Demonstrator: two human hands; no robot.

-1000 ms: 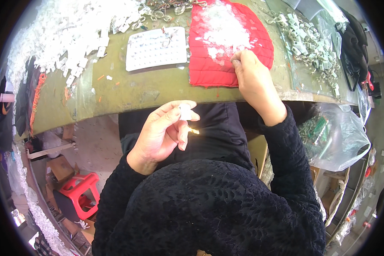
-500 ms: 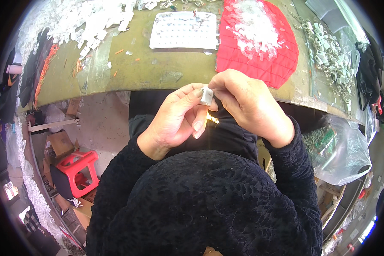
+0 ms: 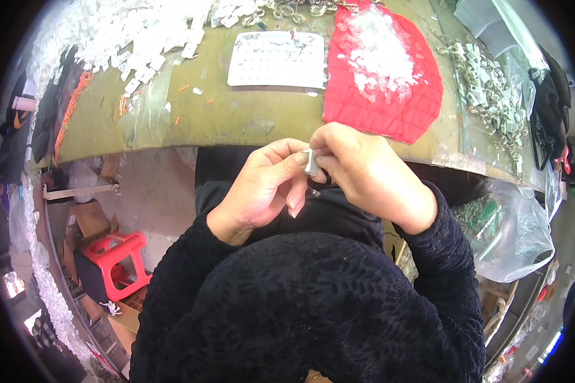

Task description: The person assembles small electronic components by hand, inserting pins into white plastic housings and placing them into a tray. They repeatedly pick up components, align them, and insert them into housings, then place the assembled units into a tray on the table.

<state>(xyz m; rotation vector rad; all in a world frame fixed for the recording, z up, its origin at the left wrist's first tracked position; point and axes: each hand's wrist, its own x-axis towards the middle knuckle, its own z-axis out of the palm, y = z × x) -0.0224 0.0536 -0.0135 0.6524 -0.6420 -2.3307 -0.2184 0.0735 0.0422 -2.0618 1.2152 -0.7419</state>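
Note:
Both of my hands meet over my lap, just off the table's near edge. My left hand (image 3: 262,182) pinches a small white rectangular plastic piece (image 3: 310,163) between thumb and fingers. Below it, a small shiny metal bit (image 3: 314,192) hangs near the left fingertips. My right hand (image 3: 370,172) is closed in a pinch against the upper right edge of the plastic piece. Its fingertips cover part of the piece, and what they grip is hidden.
On the green table (image 3: 255,108) stand a white tray (image 3: 275,80) with small pieces, a red quilted cloth (image 3: 421,105) under a clear-piece heap (image 3: 383,57), and white piles (image 3: 128,38). Keychain-like pieces (image 3: 485,83) lie at right. A red stool (image 3: 118,265) is lower left, a plastic bag (image 3: 517,230) right.
My right fingertips have moved further over the plastic piece, which is now turned more edge-on. The metal bit no longer glints yellow. The view has shifted slightly, so the table sits lower.

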